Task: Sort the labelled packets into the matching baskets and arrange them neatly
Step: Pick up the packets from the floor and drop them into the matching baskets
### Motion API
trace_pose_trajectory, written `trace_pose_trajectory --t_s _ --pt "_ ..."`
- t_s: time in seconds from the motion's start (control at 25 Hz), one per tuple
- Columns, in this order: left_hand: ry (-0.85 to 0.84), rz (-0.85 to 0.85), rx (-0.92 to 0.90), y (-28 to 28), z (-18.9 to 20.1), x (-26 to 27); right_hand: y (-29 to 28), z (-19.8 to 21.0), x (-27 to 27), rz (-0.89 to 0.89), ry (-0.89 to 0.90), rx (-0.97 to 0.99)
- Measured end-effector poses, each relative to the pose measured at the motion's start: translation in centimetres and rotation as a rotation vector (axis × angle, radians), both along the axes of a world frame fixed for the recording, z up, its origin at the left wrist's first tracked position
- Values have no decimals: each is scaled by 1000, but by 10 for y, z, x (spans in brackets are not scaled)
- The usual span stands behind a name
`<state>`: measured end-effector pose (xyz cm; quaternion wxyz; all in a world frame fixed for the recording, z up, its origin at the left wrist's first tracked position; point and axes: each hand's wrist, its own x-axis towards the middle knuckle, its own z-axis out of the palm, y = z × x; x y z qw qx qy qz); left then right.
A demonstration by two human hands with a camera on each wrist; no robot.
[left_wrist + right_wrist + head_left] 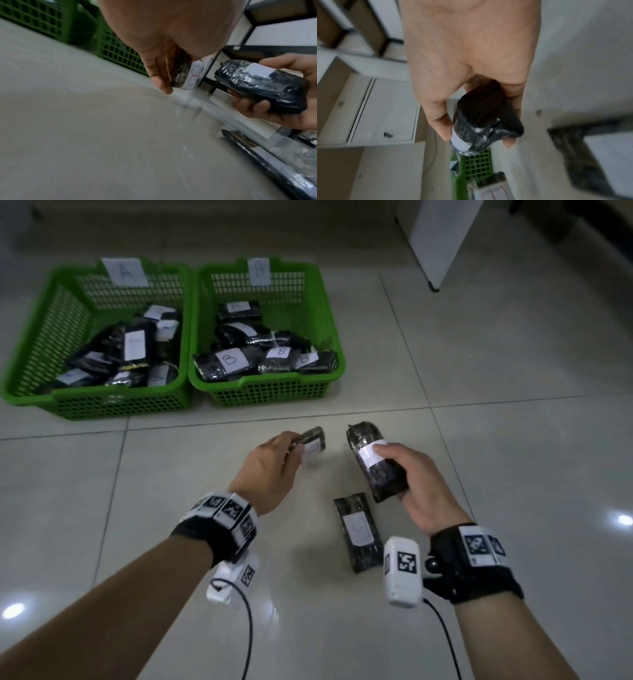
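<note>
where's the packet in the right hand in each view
Head: the packet is right of centre, gripped by the right hand, above the tiled floor.
Left wrist: the packet is at the right edge, mid-height, fingers curled under it.
Right wrist: the packet is centre, just below the palm.
Shared landmark: the green baskets.

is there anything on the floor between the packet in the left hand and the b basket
Nothing visible. The left hand holds its packet above bare floor tile, and the stretch up to the B basket shows only tile. The right hand's packet and the packet on the floor lie off to the side.
</note>
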<state>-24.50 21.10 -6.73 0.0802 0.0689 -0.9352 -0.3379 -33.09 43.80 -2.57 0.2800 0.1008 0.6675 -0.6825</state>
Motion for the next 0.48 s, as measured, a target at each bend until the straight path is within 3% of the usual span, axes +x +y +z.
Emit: trace_pose_trajectory --t_s 0.08,0.28,0.36,0.48 --pt "68 39 69 -16 10 15 -10 9 -2 -8 -127 -209" --pt "139 166 389 -47 27 36 -36 15 0 118 -147 -316" --pt "171 214 548 -60 32 39 -48 19 2 202 -50 -295" --pt "214 276 630 -78 42 44 -77 27 6 358 298 -38"
